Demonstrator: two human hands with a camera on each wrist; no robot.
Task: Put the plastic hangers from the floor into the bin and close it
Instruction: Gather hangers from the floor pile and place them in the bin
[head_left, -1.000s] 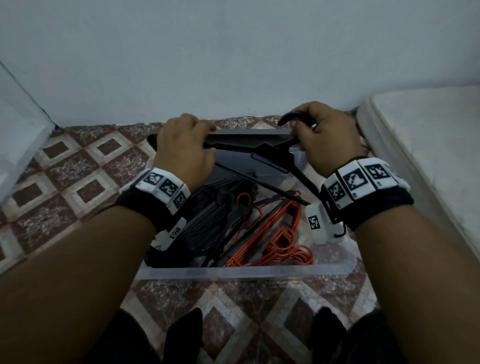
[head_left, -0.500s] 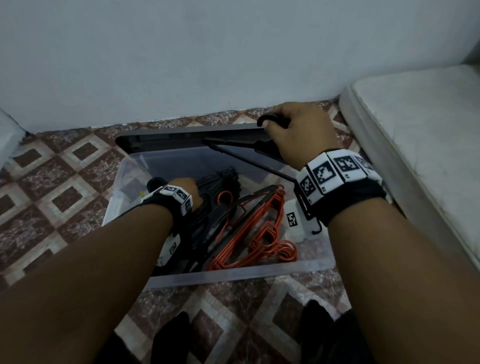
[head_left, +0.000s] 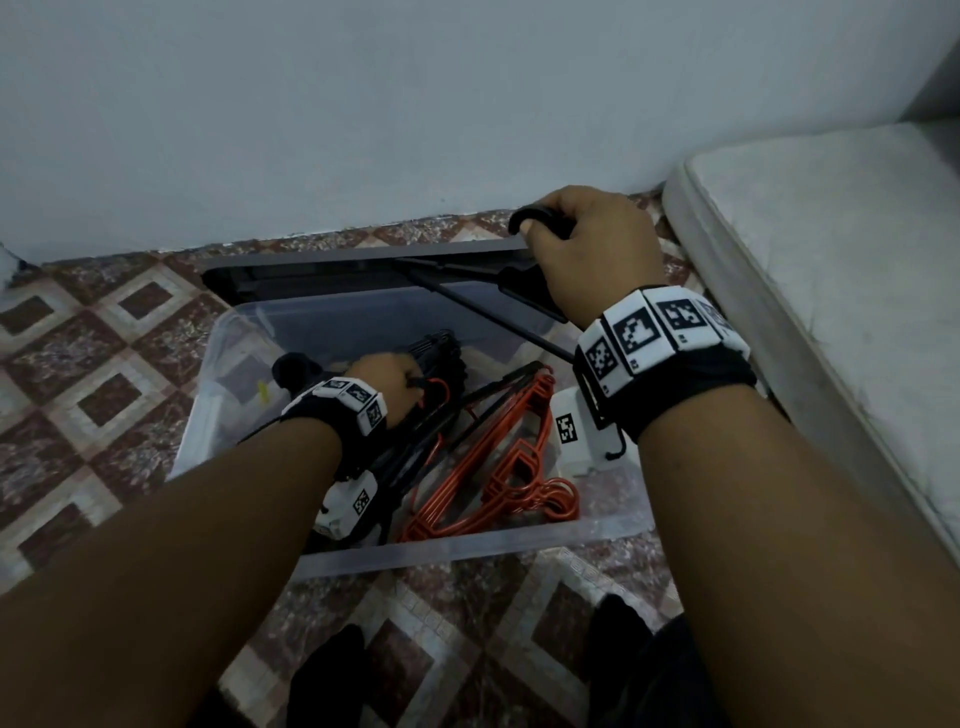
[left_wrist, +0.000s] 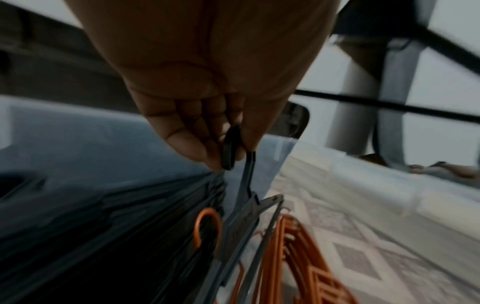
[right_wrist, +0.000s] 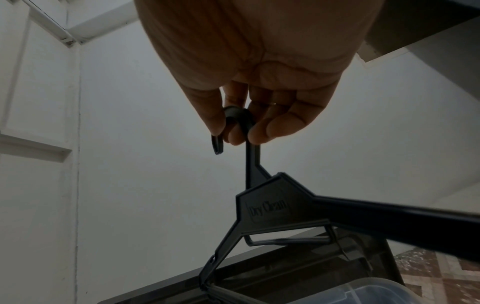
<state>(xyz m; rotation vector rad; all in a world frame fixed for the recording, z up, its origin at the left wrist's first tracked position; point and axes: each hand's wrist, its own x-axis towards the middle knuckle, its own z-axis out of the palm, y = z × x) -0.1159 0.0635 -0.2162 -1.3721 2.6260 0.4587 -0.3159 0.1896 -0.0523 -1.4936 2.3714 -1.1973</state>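
Fingertips (right_wrist: 235, 136) of the right hand (head_left: 587, 249) pinch the hook of a black hanger (right_wrist: 270, 207) held above the far rim of the bin (head_left: 467, 545) — thumb and forefinger curled round the hook's bend. Left hand (head_left: 387, 382), down inside the bin, pinches the hook of another black hanger (left_wrist: 246, 211) beside the orange hangers (head_left: 498, 467). Judgement: thin moulded plastic, light, stiff, slightly slick — hooks and arms snag on neighbours. Best hold looks like the hook or neck. Dark lid (head_left: 322, 273) stands behind the bin.

Black (head_left: 441, 358) and orange hangers (head_left: 498, 467) in open bin (head_left: 467, 553)
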